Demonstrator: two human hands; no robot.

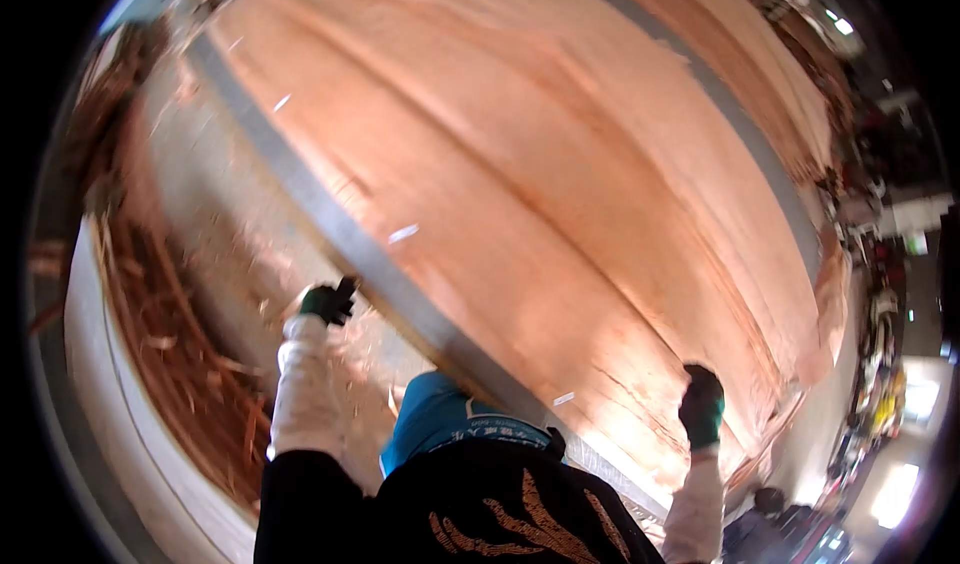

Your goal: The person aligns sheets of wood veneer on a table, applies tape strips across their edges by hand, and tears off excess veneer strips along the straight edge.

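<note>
A wide reddish-tan wood veneer sheet (pixel 480 194) with darker grain bands lies over a work table with a grey metal edge strip (pixel 330 214). My left hand (pixel 330 303), in a dark green and black glove, hovers by that strip on the near side. Its fingers look partly apart, and nothing shows in them. My right hand (pixel 702 406), gloved the same way, is closed at the sheet's right part. Whatever its fingers hold, if anything, is hidden. Small white strips (pixel 403 234) lie along the veneer near the grey edge.
Left of the table, a pale curved-looking bin or ledge (pixel 135 404) borders a heap of brown veneer scraps (pixel 180 349). Wood bits litter the floor (pixel 215 189). A second grey strip (pixel 715 84) crosses the far side. A dark-clothed person (pixel 765 529) appears at lower right.
</note>
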